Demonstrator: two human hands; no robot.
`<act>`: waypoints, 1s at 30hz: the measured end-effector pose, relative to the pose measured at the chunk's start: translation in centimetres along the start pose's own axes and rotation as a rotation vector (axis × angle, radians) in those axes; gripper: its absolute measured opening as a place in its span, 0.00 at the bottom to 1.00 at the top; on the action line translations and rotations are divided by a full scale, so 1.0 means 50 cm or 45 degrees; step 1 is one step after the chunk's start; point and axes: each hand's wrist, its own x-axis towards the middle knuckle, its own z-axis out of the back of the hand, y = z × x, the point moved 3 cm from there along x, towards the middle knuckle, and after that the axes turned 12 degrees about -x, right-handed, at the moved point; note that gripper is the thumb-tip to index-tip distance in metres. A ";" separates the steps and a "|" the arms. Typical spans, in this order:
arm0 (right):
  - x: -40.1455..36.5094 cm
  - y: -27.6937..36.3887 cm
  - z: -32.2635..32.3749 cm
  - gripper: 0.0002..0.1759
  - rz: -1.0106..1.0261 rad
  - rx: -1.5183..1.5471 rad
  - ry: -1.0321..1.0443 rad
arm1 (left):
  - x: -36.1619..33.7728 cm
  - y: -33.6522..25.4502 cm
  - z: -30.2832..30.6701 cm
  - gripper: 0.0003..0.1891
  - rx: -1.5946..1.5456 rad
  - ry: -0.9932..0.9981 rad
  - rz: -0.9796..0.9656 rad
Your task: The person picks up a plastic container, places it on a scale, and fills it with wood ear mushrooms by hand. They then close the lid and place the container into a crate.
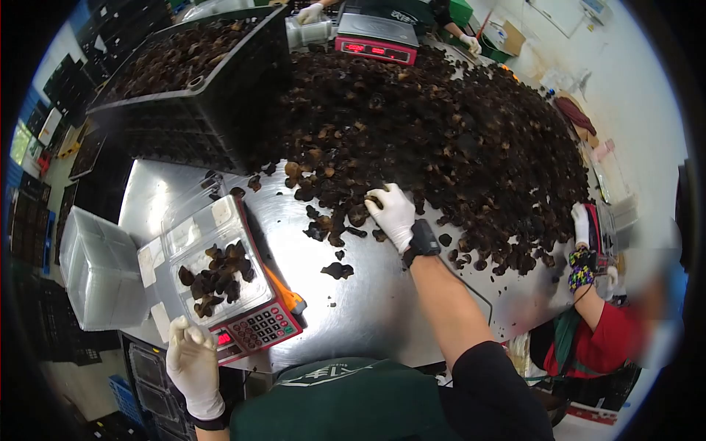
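My right hand point(394, 218), in a white glove with a dark band at the wrist, reaches to the near edge of a big heap of dark wood ear mushrooms point(441, 140). Its fingers are bent and closed at a mushroom there; the glove partly hides the grip. Beside the front left corner of a red scale point(265, 328), my gloved left hand point(194, 367) is raised with fingers loosely curled and apart, nothing visible in it. On the scale lies a clear plastic tray point(248, 292) with a small clump of mushrooms point(218, 278).
Stacked clear containers point(103, 272) stand left of the scale. A black crate point(169, 132) full of mushrooms sits behind it. An orange-handled tool point(288, 295) lies by the scale. Another scale point(376, 40) and co-workers' gloved hands point(310, 13) are across the table; another person point(603, 331) works at right.
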 end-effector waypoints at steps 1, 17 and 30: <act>0.009 -0.006 0.006 0.09 -0.071 0.067 -0.002 | 0.000 -0.005 0.005 0.19 0.143 -0.016 -0.066; -0.023 0.132 0.084 0.21 -0.941 2.827 1.131 | 0.062 -0.025 0.103 0.22 2.044 -0.093 -0.509; -0.019 0.613 0.119 0.20 0.846 0.914 0.622 | 0.090 -0.025 0.037 0.44 1.938 0.155 -0.613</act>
